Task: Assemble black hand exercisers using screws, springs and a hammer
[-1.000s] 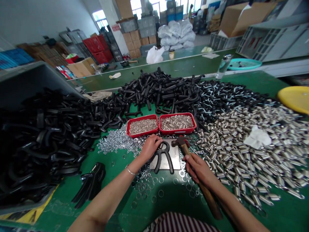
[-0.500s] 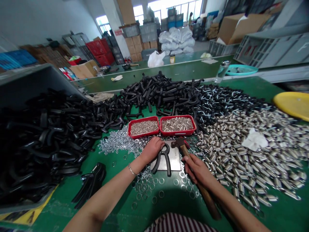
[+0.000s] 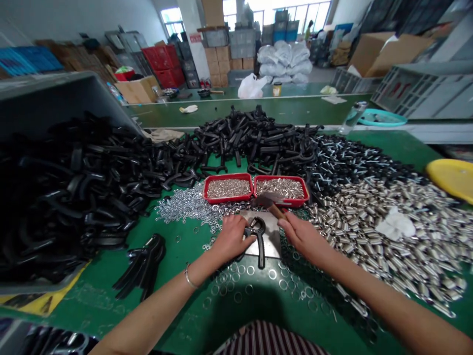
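On a flat metal plate (image 3: 272,239) lies a black plastic spring clamp (image 3: 261,251), its handle pointing toward me. My left hand (image 3: 233,237) is closed on the clamp's left side, thumb across it. A small metal piece shows near the top of the clamp. My right hand (image 3: 303,236) grips the wooden handle of a hammer (image 3: 275,211), whose blurred head is above the plate's far edge, in front of the right red tray (image 3: 306,195). Small metal pins fill that tray, and tiny metal parts fill the left red tray (image 3: 205,192).
Loose metal rings (image 3: 249,290) lie near the plate. Metal springs (image 3: 369,217) heap up at right, black clamp parts (image 3: 254,138) at the back. A grey bin (image 3: 74,84) of black parts tips in from the left. Several assembled clamps (image 3: 146,264) lie at front left.
The hammer has been lifted and swung, its head now blurred and farther forward. My left hand has shifted lower on the clamp, its thumb now across it. The whole view has shifted slightly.
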Demonstrator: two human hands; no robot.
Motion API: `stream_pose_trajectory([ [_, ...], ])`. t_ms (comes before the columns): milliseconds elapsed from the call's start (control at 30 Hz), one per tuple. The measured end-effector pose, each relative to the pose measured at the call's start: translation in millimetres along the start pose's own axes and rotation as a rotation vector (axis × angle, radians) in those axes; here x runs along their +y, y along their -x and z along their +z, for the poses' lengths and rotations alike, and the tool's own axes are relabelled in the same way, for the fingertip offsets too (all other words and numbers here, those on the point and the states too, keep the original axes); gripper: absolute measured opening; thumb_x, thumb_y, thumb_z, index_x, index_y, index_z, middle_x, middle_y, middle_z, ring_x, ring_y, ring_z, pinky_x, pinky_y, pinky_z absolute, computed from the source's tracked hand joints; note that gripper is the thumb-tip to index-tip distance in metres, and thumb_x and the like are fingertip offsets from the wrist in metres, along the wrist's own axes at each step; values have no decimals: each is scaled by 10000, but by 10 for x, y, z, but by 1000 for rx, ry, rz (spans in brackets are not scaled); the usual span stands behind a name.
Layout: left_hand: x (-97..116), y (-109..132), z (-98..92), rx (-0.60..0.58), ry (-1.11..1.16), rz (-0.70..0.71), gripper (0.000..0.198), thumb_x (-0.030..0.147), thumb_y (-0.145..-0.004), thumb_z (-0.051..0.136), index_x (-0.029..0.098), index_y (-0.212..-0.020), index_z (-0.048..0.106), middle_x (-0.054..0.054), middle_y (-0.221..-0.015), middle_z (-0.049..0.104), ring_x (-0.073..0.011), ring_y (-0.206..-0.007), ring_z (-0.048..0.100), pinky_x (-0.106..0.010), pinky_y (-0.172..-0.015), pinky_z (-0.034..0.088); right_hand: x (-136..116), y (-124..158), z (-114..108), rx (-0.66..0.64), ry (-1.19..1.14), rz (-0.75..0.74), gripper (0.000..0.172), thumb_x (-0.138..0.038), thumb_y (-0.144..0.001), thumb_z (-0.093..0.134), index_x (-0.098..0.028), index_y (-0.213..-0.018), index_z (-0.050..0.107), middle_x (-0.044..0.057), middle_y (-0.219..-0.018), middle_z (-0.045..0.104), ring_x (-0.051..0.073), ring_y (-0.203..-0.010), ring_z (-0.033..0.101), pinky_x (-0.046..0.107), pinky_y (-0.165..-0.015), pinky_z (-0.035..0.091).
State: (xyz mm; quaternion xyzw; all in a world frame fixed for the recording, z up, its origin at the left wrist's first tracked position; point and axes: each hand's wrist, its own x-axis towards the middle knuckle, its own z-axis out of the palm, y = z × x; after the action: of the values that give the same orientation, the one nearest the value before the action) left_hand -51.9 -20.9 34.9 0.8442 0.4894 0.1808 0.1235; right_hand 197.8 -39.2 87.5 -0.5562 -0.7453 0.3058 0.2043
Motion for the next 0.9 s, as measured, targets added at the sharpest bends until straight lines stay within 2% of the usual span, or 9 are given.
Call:
stream_pose_trajectory([
  [133, 63, 13, 8, -61, -61, -66, 300, 423, -833, 688, 170, -976, 617, -109, -1010, 598, -302, -1007, 535, -463, -908, 421, 21, -195, 15, -175, 40, 37, 369, -465, -987, 387, -202, -819, 583, 59, -687, 635, 201, -630, 593, 311, -605, 391],
  [267, 99, -17, -10, -84, -77, -79, 301, 415, -852, 670, 157, -999, 615, -108, -1046, 591, -293, -1040, 527, -448, -933, 413, 17, -286, -45, -127, 56, 42, 392, -463, -1006, 332, -198, -865, 583, 59, -689, 644, 198, -633, 597, 315, -617, 400],
  [400, 111, 38, -70, -47, -67, -126, 368, 464, -861, 660, 145, -1036, 605, -116, -1067, 588, -293, -1063, 521, -435, -940, 416, -12, -217, -81, -264, 125, 70, 380, -469, -999, 366, -203, -830, 578, 56, -684, 640, 186, -587, 584, 309, -593, 392],
  [533, 178, 199, -145, 44, -110, -195, 319, 445, -916, 587, 143, -1020, 589, -108, -1018, 587, -274, -1029, 532, -425, -944, 417, -43, -7, -22, -214, 133, -14, 422, -493, -1018, 304, -194, -922, 586, 79, -769, 675, 205, -669, 620, 309, -619, 397],
  [667, 315, 330, -143, -37, -160, -238, 289, 432, -918, 574, 148, -968, 588, -103, -944, 598, -274, -945, 573, -416, -882, 452, -25, 73, 39, -287, 217, -5, 398, -493, -1003, 350, -193, -904, 593, 94, -769, 676, 220, -686, 632, 307, -620, 395],
  [767, 400, 353, -90, -98, -191, -275, 316, 438, -909, 578, 139, -1010, 588, -121, -978, 618, -284, -918, 609, -406, -828, 482, 21, -4, 27, -230, 166, -17, 417, -507, -1007, 304, -213, -896, 579, 89, -792, 680, 225, -733, 644, 309, -655, 414],
  [833, 436, 331, -49, -134, -205, -308, 301, 413, -917, 563, 133, -1024, 590, -129, -998, 630, -282, -904, 633, -387, -791, 498, 66, -82, 25, -176, 148, 30, 427, -537, -981, 320, -215, -871, 578, 89, -765, 673, 236, -717, 643, 315, -641, 417],
  [900, 444, 290, -20, -168, -205, -330, 268, 372, -932, 536, 132, -1038, 592, -127, -1008, 640, -270, -884, 654, -365, -755, 510, 117, -154, 36, -213, 70, 123, 453, -603, -928, 379, -216, -814, 583, 73, -675, 648, 232, -627, 620, 315, -581, 411],
])
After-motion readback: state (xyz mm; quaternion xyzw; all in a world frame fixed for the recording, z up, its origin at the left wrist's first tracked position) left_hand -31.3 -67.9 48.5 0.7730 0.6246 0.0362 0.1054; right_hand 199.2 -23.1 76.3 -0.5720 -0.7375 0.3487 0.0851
